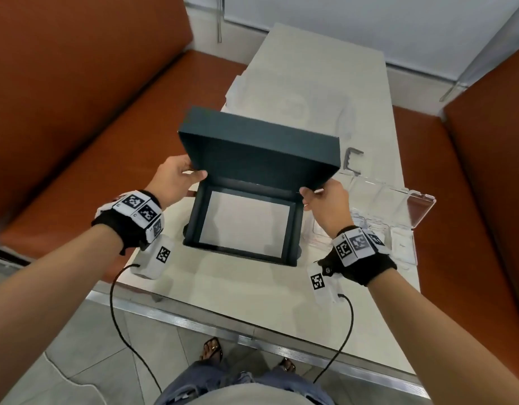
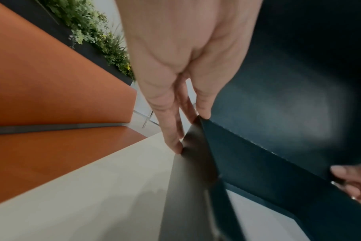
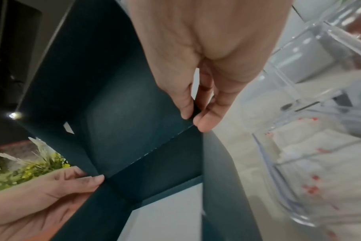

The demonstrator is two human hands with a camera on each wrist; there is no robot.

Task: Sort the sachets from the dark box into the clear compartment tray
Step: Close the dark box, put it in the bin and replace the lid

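The dark box's lid [image 1: 261,150] hangs tilted above its base [image 1: 194,226], near edge raised. My left hand [image 1: 179,176] pinches the lid's near left corner and my right hand [image 1: 325,197] pinches the near right corner. A flat white sheet [image 1: 246,223] covers the inside of the base; no sachets show there. The left wrist view has my left hand [image 2: 191,132] on the lid [image 2: 278,106]. In the right wrist view my right hand [image 3: 195,119] holds the lid [image 3: 118,106]. The clear compartment tray [image 1: 398,247] stands right of the box, its cover [image 1: 398,206] open; white packets with red print [image 3: 311,189] show through it.
The pale table [image 1: 223,287] is narrow, with orange benches [image 1: 77,127] on both sides and a metal front edge [image 1: 252,331]. A small grey bracket [image 1: 351,162] lies behind the tray. Clear wrapping [image 1: 296,106] lies on the far half. Cables hang from both wrists.
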